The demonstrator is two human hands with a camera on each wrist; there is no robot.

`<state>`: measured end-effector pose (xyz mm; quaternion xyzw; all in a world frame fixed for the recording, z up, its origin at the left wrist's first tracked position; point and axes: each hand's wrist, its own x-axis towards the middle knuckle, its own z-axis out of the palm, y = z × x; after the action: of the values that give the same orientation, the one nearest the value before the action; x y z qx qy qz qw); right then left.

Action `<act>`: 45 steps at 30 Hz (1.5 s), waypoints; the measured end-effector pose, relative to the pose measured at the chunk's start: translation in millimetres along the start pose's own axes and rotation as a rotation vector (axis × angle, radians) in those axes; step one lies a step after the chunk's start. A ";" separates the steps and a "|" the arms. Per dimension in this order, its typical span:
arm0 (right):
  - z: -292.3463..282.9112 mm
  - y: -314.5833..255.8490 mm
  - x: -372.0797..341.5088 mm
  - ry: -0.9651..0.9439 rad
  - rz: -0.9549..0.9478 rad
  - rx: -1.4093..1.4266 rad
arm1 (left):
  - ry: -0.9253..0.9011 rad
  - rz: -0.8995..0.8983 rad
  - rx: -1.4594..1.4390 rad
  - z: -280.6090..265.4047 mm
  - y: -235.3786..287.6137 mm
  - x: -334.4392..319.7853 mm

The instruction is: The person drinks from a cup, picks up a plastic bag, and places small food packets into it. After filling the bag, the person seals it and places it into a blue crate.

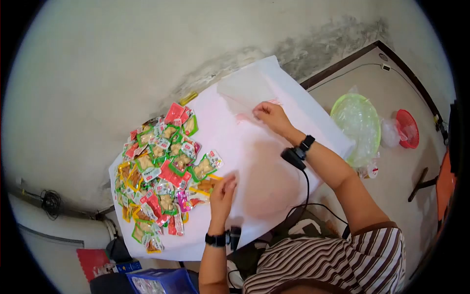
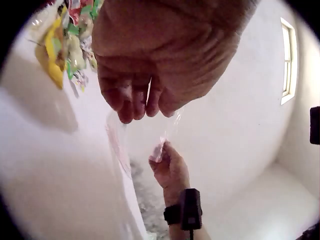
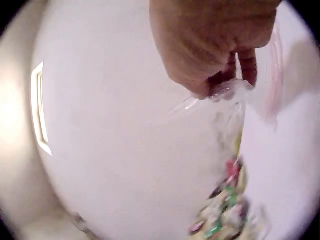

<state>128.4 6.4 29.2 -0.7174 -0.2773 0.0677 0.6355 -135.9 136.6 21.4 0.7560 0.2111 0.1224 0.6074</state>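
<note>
In the head view the right hand (image 1: 274, 116) pinches the edge of a clear plastic bag (image 1: 242, 90) over the far part of the white table. Pink print shows on the bag. Up close in the right wrist view, the gathered film (image 3: 227, 90) bunches under the fingertips. The left hand (image 1: 223, 198) hovers near the front of a heap of small snack packets (image 1: 159, 166), fingers together and slightly bent. From the left wrist view, thin shiny film (image 2: 170, 127) stretches between the right hand and the left fingertips; nothing shows gripped in the left hand.
A white cloth covers the table (image 1: 220, 240), set against a stained wall. To the right on the floor stand a green basin (image 1: 372, 112) with clear plastic bags and a red basket (image 1: 409, 130). A blue crate (image 1: 161, 281) is at the lower left.
</note>
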 end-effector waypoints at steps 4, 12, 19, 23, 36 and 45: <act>23.7 -19.8 -51.3 -0.238 0.344 0.390 | 0.064 0.019 -0.209 30.8 19.1 37.4; 36.3 -25.7 -99.4 -0.376 0.387 0.428 | 0.202 -0.075 -0.389 55.4 26.9 36.9; 38.7 -34.6 -104.2 -0.039 0.238 0.356 | 0.312 -0.157 -0.586 47.0 18.0 19.9; 41.7 -40.4 -111.6 0.182 0.040 0.362 | 0.453 -0.116 -0.633 44.2 5.5 17.7; 2.1 -45.2 -143.8 0.109 -0.561 -0.742 | 0.262 0.911 0.855 62.4 41.2 38.0; 12.4 18.5 -149.7 0.033 -0.383 -0.557 | -0.015 1.030 0.783 69.1 -22.7 2.3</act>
<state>3.3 -56.0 -28.9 -0.7993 -0.4045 -0.1432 0.4206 -107.2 81.7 -16.8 0.9269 -0.1540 0.3067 0.1519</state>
